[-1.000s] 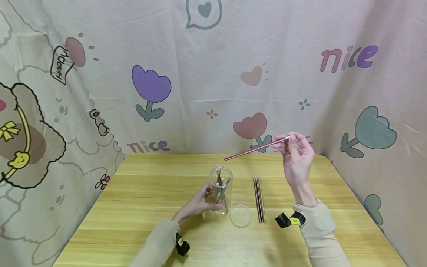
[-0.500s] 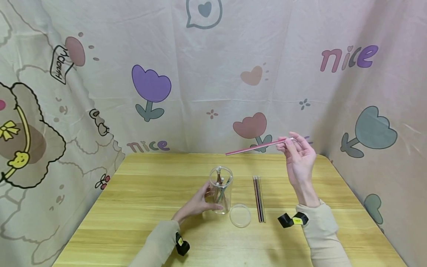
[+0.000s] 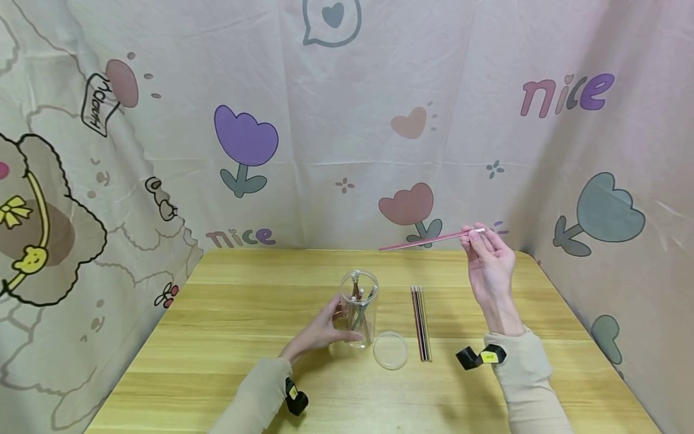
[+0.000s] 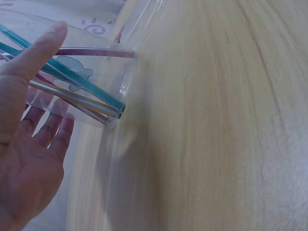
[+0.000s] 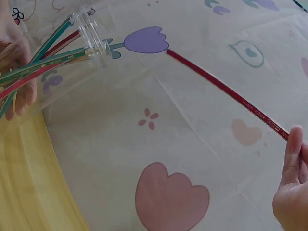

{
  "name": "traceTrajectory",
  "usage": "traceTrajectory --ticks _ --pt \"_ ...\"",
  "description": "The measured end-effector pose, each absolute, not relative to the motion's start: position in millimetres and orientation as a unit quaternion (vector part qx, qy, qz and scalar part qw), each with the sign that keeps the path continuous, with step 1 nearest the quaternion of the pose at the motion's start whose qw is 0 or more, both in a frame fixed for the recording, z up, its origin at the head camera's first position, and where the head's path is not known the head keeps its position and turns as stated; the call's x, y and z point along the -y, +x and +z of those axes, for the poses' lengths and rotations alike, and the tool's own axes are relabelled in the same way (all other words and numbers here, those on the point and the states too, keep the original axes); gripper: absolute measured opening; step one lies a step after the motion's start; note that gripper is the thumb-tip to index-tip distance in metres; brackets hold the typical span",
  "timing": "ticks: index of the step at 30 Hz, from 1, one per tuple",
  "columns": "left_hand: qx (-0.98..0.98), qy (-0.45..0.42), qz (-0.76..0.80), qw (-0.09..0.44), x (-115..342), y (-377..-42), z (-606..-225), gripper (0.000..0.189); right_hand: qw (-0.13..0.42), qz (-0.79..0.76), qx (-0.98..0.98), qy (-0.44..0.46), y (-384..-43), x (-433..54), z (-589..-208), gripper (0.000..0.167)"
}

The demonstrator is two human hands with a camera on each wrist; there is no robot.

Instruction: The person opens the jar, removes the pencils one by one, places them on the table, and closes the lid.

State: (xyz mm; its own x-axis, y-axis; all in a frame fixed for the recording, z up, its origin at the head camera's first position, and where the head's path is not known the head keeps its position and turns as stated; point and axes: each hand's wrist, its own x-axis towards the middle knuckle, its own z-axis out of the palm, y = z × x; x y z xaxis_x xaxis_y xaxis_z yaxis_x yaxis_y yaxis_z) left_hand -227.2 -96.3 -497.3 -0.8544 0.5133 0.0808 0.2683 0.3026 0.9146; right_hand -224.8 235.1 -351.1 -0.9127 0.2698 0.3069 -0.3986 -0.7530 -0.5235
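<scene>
A clear jar (image 3: 370,319) stands upright on the table with several pencils (image 3: 359,307) leaning inside it, green, red and yellowish in the wrist views. My left hand (image 3: 323,333) grips the jar low on its left side, thumb across the front. Raised above the table on the right, my right hand (image 3: 490,262) pinches a red pencil (image 3: 423,240) near its white-tipped end. That pencil points left, nearly level, its far end above and right of the jar's mouth. In the right wrist view the red pencil (image 5: 226,91) shows printing along its side.
A round clear lid (image 3: 390,351) lies flat just right of the jar. Beside it several pencils (image 3: 420,323) lie in a neat row. The wooden table (image 3: 244,313) meets a printed curtain (image 3: 336,120) behind.
My right hand has moved slightly right and down, taking the red pencil with it. The pencil has tilted closer to level. My left hand and the jar stay still.
</scene>
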Motion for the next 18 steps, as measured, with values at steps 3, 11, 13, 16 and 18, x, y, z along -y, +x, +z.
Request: traceTrajectory --ticks 3,11,13,16,18 --pt "-0.800 0.245 0.536 0.113 96 -227 -497 0.084 0.164 0.939 0.287 0.097 -227 -239 -356 0.013" --pt "-0.800 0.241 0.538 0.115 96 -227 -497 0.087 0.147 0.944 0.288 0.071 -231 -246 -368 0.014" --pt "-0.800 0.241 0.538 0.114 96 -227 -497 0.087 0.140 0.944 0.291 0.071 -232 -247 -372 0.014" --pt "-0.799 0.243 0.538 0.113 96 -226 -496 0.087 0.133 0.938 0.313 0.068 -234 -249 -379 0.015" --pt "-0.799 0.243 0.538 0.113 96 -226 -496 0.087 0.126 0.934 0.328 0.063 -236 -249 -383 0.016"
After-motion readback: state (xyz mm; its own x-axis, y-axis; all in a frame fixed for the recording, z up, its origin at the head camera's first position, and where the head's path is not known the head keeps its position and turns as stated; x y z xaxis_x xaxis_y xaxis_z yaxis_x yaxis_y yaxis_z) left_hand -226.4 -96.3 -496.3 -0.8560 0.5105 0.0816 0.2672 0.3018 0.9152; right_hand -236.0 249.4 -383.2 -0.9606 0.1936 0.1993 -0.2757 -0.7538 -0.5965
